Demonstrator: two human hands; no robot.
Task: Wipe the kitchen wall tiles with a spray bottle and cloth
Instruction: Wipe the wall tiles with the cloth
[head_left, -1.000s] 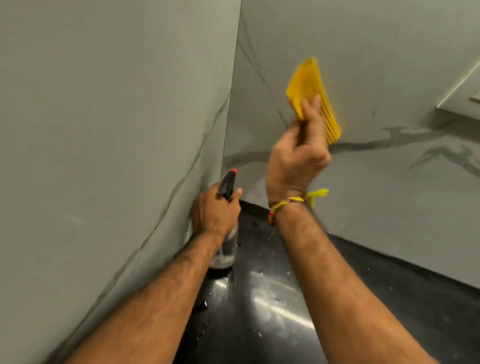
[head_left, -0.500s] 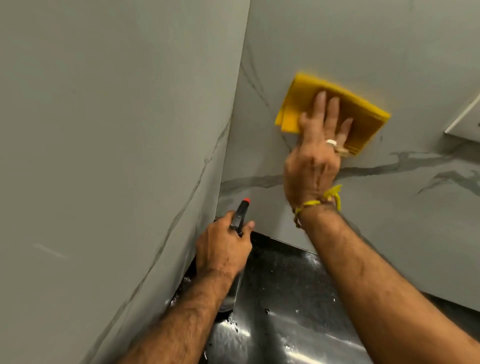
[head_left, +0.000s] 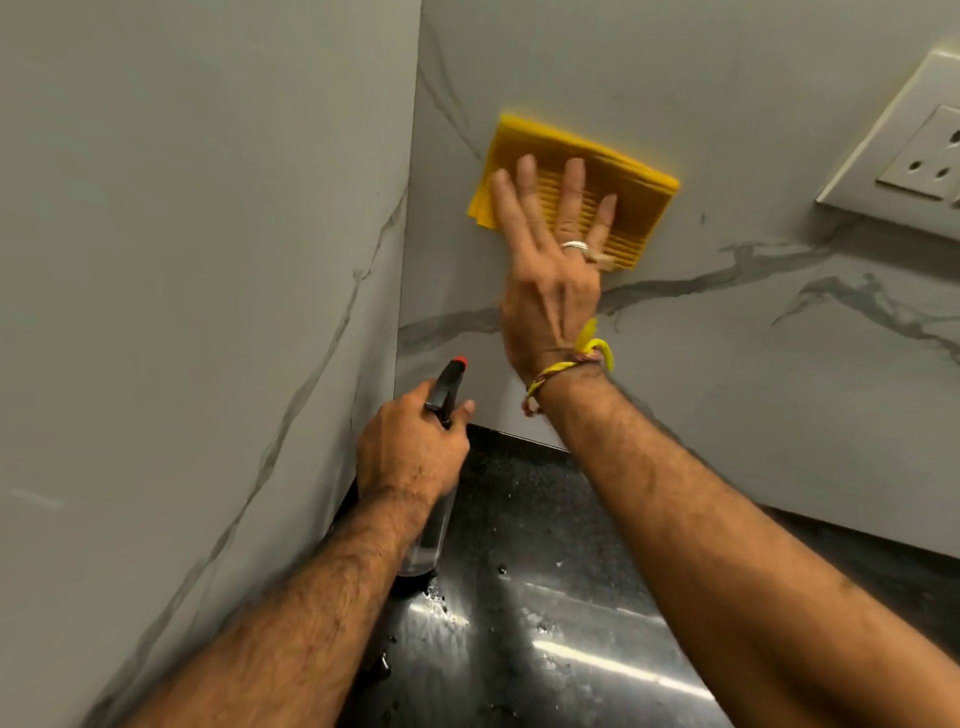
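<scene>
Yellow cloth (head_left: 602, 171), folded and ribbed, lies flat against the back wall (head_left: 727, 389) near the corner where it meets the side wall (head_left: 182, 260). The right hand (head_left: 550, 270) presses on the cloth with fingers straight and spread; the palm sits below the cloth's lower edge, on the tile. A ring (head_left: 574, 246) shows on one finger, and a yellow thread band (head_left: 566, 371) circles the wrist.

The left hand (head_left: 410, 452) is lower and nearer the corner, well below the cloth and apart from the right hand. Its fingers curl round the neck of the bottle (head_left: 431, 540), with the thumb beside the black trigger head (head_left: 447, 387), whose red tip points up at the back wall. The clear bottle body hangs below the hand, just above the counter (head_left: 545, 649).

The counter is dark, glossy and dotted with droplets. A white socket (head_left: 914, 156) sits on the back wall, well to the right of the cloth.
</scene>
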